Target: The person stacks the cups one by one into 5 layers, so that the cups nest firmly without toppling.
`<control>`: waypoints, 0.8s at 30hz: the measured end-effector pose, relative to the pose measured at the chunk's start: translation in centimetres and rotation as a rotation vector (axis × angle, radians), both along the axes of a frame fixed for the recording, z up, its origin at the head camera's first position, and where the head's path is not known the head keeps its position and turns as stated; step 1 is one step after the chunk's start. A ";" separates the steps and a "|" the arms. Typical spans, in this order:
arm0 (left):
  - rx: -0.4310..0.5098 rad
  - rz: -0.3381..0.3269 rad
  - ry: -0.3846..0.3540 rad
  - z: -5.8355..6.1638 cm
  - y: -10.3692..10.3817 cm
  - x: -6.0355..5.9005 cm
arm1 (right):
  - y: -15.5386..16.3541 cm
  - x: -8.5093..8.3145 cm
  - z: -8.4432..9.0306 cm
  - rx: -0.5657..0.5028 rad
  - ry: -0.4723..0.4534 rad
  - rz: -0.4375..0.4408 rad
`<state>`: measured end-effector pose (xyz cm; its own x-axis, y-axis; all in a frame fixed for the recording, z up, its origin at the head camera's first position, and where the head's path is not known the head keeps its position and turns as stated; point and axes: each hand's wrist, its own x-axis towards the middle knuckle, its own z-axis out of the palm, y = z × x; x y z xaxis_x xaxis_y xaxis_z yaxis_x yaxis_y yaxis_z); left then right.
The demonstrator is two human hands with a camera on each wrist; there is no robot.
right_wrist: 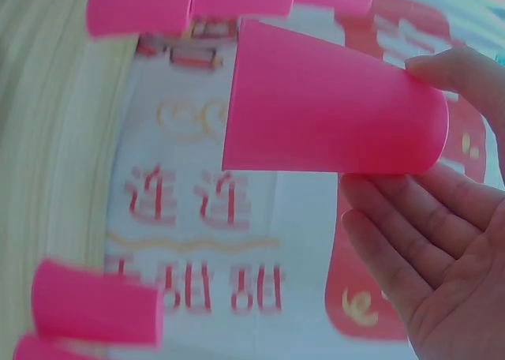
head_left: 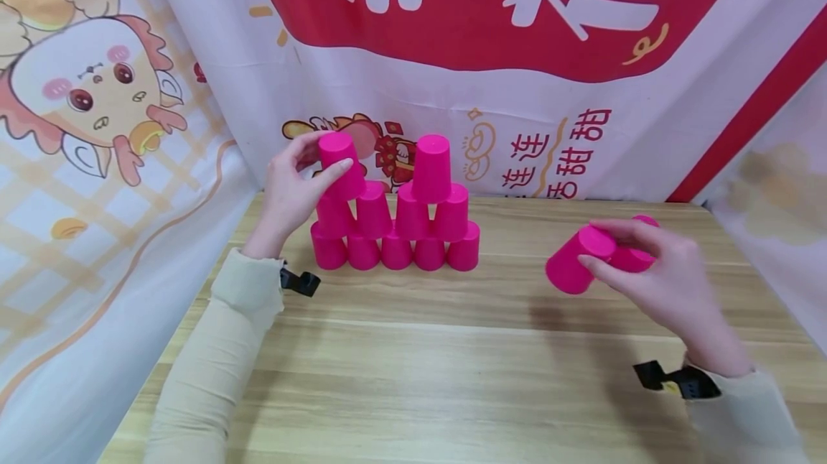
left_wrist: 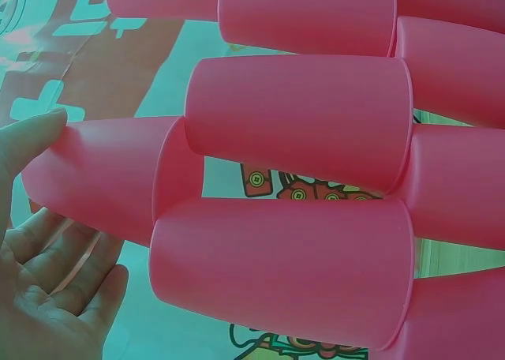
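Sleeves [head_left: 213, 349] are lying lowest in frame; right hand [head_left: 665, 281] is gripping a tilted cup [head_left: 571, 263] at right — left fingers [head_left: 336, 173] are pinching the pyramid's [head_left: 397, 223] upper-left cup [head_left: 340, 162] above the bench [head_left: 413, 349].

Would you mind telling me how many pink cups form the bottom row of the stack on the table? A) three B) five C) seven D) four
B: in the head view the bottom row of the stack shows five upside-down cups standing side by side on the table, from beside the left hand to the rightmost cup.
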<state>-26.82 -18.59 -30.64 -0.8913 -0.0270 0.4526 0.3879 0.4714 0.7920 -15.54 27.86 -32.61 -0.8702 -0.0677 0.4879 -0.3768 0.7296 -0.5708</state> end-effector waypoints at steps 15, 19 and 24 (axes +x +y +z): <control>-0.021 -0.009 -0.011 -0.3 -0.4 0.0 | -11.3 0.1 5.2 -0.066 0.112 0.446; -0.021 -0.013 -0.020 -0.4 -0.4 0.0 | -13.9 0.0 6.9 -0.096 0.190 0.532; -0.028 -0.016 -0.018 -0.4 -0.5 0.0 | -16.0 -0.9 8.7 -0.206 0.210 0.567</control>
